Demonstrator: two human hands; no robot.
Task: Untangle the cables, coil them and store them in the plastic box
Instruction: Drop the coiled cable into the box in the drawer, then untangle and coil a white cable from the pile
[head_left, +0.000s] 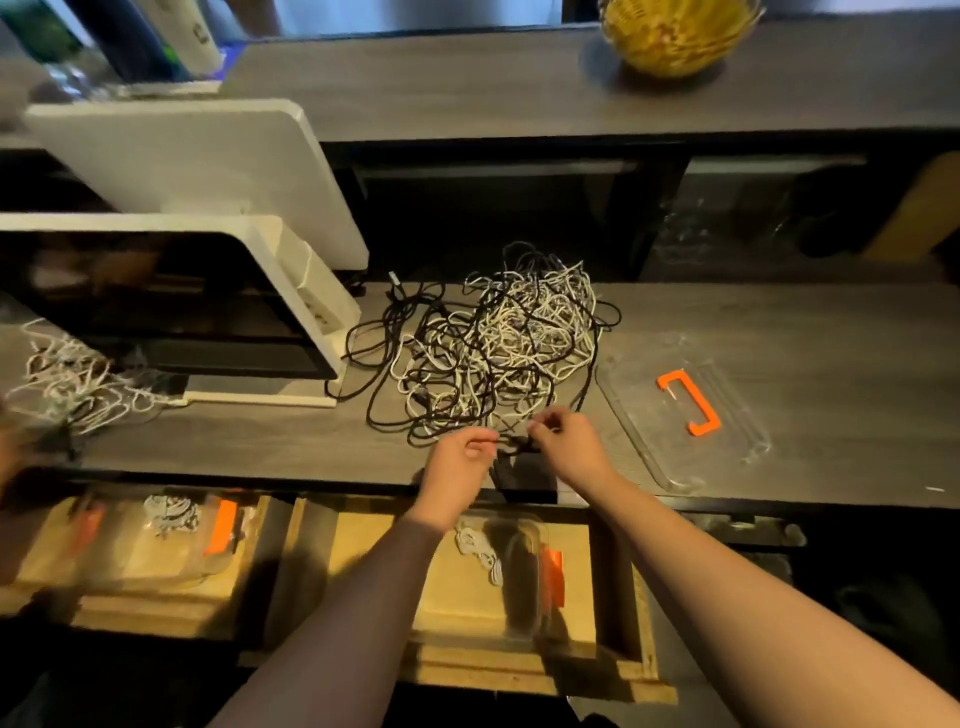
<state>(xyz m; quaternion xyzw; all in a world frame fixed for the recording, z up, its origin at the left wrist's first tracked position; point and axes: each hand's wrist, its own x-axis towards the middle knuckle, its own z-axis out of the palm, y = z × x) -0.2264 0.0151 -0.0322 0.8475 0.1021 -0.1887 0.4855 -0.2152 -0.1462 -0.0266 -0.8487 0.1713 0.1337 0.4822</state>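
Wood-grain counter (779, 332) carries black-and-white cable tangle (493, 343) at centre. Clear lid (644, 431), orange handle, just right of tangle. Clear plastic box (524, 571) below counter edge, white cable inside. Left hand (457, 462), right hand (566, 447) both pinching black cable (511, 446) at tangle's near edge.

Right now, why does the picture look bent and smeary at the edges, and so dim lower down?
Head view: the wide lens bows the desk edge; the bottles and yellow basket are motion-blurred; light falls on the cable tangle, while the arms shade the plastic box below.
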